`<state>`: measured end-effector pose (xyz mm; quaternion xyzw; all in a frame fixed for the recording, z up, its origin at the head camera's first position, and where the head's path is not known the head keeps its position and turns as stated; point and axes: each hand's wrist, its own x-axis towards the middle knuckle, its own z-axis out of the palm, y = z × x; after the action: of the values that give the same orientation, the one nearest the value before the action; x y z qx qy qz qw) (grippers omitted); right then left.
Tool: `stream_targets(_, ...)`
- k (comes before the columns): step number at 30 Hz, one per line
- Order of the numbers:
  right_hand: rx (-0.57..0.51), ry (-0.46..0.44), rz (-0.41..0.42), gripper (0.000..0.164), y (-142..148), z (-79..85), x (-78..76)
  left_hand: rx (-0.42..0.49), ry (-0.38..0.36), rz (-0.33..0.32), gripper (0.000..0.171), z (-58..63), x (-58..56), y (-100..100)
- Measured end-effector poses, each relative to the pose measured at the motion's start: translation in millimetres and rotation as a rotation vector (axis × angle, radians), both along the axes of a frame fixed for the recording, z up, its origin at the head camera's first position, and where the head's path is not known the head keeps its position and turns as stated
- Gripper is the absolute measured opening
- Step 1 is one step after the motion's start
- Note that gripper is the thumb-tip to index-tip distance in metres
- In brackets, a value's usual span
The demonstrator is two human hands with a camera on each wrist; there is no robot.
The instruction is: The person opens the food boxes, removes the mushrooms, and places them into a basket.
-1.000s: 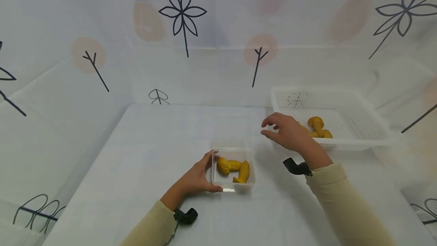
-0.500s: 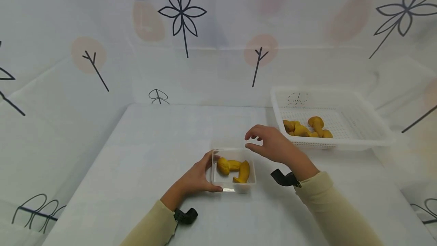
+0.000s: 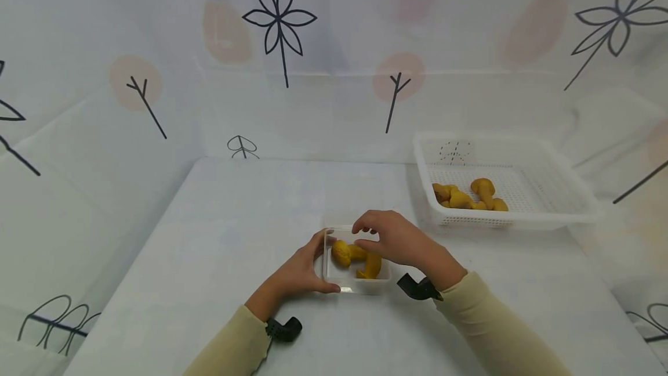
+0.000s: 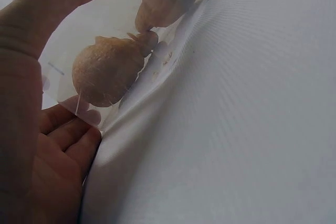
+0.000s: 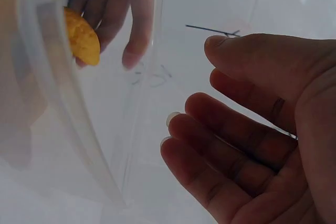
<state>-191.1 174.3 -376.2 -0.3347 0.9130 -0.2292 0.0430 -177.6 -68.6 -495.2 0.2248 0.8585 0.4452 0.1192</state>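
A clear plastic box [image 3: 365, 286] stands on the white-covered table with yellow mushrooms [image 3: 341, 254] lying in it. My left hand [image 3: 297, 271] grips the box from its left side, thumb at the near edge and fingers round the far corner. Through the transparent wall, the left wrist view shows the mushrooms [image 4: 107, 72] from low down. My right hand [image 3: 399, 239] is over the right part of the box, partly covering one mushroom in the head view. In the right wrist view this hand [image 5: 252, 135] has loosely bent fingers with nothing between them, beside the box wall [image 5: 68, 103].
A white perforated plastic basket [image 3: 553, 216] sits at the back right, with several more yellow mushrooms [image 3: 484, 189] at its near left side. Behind the table [image 3: 235, 208] hangs a pale patterned cloth [image 3: 334, 115]. Each wrist carries a black camera mount [image 3: 284, 329].
My right hand, empty throughout, has moved left and nearer, from in front of the basket to over the box. The left hand and the box have stayed in place.
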Motion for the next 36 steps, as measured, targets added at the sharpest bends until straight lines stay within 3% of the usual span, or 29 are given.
stream_targets(14,0.072,-0.150,-0.002,0.026,-21.0,-11.8,7.9,0.009,0.006,-0.007,0.116,-2.1,0.3,-1.6)
stream_targets(24,0.123,-0.101,0.042,0.028,-30.0,-20.9,9.0,0.035,0.022,-0.030,0.116,-3.9,-1.3,-2.8)
stream_targets(36,0.182,-0.025,0.159,0.032,-31.7,-28.9,7.0,0.046,0.028,-0.041,0.116,-3.4,-1.4,-2.4)
